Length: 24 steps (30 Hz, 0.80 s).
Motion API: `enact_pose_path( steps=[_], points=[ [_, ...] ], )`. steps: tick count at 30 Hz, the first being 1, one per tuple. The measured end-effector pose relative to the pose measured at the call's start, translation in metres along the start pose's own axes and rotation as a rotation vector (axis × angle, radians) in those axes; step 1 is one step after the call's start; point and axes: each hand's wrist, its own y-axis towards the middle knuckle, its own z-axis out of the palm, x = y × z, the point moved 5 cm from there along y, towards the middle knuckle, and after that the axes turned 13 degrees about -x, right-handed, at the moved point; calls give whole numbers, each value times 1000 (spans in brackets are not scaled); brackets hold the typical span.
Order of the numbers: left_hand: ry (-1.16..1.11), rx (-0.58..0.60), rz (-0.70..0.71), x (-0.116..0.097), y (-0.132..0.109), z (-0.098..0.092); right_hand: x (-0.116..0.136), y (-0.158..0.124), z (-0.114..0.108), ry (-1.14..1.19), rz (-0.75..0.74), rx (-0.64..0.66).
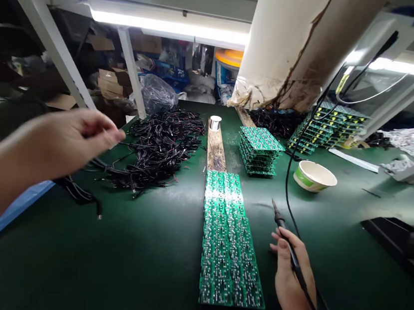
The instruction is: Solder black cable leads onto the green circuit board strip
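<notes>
A green mat (164, 260) covered the bench under a strip lamp (166, 26), with cardboard boxes (110, 85) heaped in the dim room behind and a wrapped pillar (284, 49) rising at the bench's far edge. A row of green circuit boards (232, 243) ran down the mat's middle. Beyond the row lay a wooden plank (215, 148) bearing a metal can (214, 123). To the row's right stood a stack of boards (259, 151) and a paper bowl (315, 176). To its left lay a tangled heap of black wires (158, 146).

The left hand (68, 145) hung just off the heap, empty, its fingers (108, 130) loosely curled and apart. The right hand (293, 271), just beside the row, was clamped around a soldering iron (282, 225), whose tip pointed away and touched nothing.
</notes>
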Motion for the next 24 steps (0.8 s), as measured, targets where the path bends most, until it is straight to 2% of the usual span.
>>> enact_pose_path(
  steps=[1,2,3,5,8,11,14,18,20,22,23,24],
  points=[
    [231,57,38,13,-2,12,0,0,0,1,3,2],
    [430,206,97,25,-7,33,-1,0,0,-1,5,4],
    [509,276,98,36,-11,52,-2,0,1,-6,4,4],
    [583,335,106,48,-15,90,-4,0,1,-24,-10,4],
    [600,348,150,43,-12,133,-4,0,3,-33,-47,9],
    [607,408,195,30,-6,151,-7,2,3,-31,-51,0],
    [645,467,206,28,-1,143,-14,5,3,-34,-30,-15],
    [707,464,191,34,7,104,-20,6,4,-15,-62,-8],
    [704,361,169,32,12,77,-19,6,4,-4,-71,-4],
    [670,192,130,28,12,53,-18,5,4,2,-58,5],
    [646,131,121,27,7,46,-17,5,3,2,-47,7],
    [623,120,129,26,0,43,-15,5,3,2,-37,7]
  ],
)
